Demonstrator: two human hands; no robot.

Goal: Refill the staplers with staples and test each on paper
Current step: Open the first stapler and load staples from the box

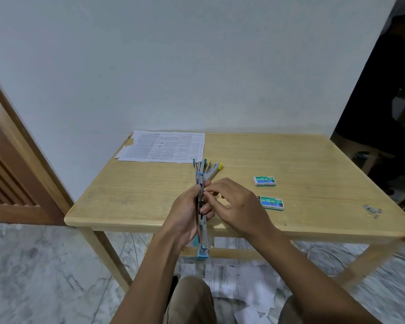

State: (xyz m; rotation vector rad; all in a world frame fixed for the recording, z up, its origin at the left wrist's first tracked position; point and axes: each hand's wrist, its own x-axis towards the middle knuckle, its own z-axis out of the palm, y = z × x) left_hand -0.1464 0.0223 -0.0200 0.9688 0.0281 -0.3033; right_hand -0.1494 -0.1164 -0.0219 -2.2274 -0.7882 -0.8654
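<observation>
My left hand grips a blue stapler that is swung wide open, held lengthwise above the table's front edge. My right hand pinches at the stapler's metal channel with thumb and fingertips; whether staples are between them is hidden. Other opened staplers with yellow and teal ends lie on the wooden table just beyond my hands. Two green staple boxes sit to the right, one farther and one nearer. A printed paper sheet lies at the table's back left.
Loose staple strips lie near the table's right front corner. Torn printed papers are scattered on the marble floor under the table. A white wall stands behind, a wooden door at left, dark furniture at right.
</observation>
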